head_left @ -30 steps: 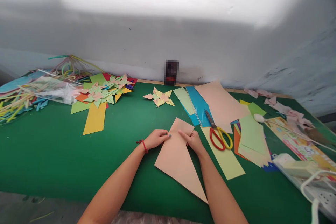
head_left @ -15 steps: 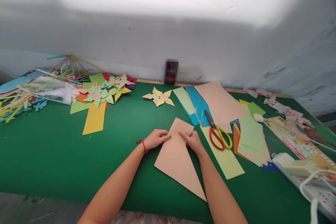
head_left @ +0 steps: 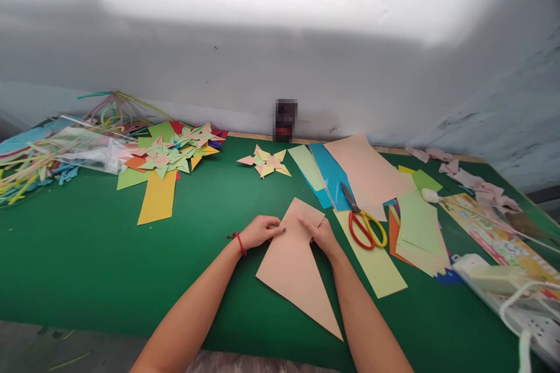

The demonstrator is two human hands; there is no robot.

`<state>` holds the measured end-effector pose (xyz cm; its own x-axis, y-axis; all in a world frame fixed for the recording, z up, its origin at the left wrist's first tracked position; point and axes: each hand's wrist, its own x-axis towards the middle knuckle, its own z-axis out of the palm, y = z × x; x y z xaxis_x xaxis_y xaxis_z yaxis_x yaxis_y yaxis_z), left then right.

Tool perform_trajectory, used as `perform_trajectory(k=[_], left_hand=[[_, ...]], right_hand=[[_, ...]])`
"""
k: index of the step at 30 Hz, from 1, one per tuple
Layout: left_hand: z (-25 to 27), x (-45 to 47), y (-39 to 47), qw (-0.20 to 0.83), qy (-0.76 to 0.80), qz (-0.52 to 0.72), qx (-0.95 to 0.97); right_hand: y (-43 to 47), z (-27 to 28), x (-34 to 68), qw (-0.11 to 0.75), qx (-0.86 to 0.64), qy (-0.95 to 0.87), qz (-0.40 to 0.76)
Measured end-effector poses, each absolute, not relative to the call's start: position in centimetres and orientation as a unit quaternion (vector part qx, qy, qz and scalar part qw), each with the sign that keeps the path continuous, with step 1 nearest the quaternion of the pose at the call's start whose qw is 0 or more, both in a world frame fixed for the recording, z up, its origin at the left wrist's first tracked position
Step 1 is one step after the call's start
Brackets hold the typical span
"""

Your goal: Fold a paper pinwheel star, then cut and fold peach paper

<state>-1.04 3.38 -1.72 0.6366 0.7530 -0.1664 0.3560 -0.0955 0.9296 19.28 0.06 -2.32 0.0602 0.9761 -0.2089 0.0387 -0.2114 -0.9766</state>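
Note:
Between my hands is a pale pink folded sheet of paper (head_left: 294, 268), narrow at the top and widening to a slanted lower edge. My left hand (head_left: 263, 232) pinches its left edge, thumb on top and fingers curled behind. On the opposite edge, my right hand (head_left: 320, 233) grips the sheet the same way, its thumb lying on the paper. To the right, scissors (head_left: 362, 218) with one red and one yellow handle rest partly on a pale green paper strip (head_left: 380, 271). A folded paper star (head_left: 266, 162) in pink and yellow lies beyond my hands.
At the left are a heap of paper stars (head_left: 175, 151), a yellow paper strip (head_left: 156, 198) and tangled coloured strips (head_left: 39, 163). Large pink paper (head_left: 365, 169), pale green sheets (head_left: 420, 221) and a white power strip (head_left: 536, 326) occupy the right. A wall closes the table's back.
The pink sheet has turned very slightly in my hands, its lower corner shifting a little down and left. Both hands keep their grip in nearly the same place.

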Motion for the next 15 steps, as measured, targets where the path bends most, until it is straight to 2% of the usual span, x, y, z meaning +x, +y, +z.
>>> perform_trajectory(k=[15], left_hand=[[-1.89, -1.07, 3.36, 0.557, 0.388, 0.174, 0.714]], right_hand=[[0.06, -1.89, 19.14, 0.461, -0.564, -0.436, 0.529]])
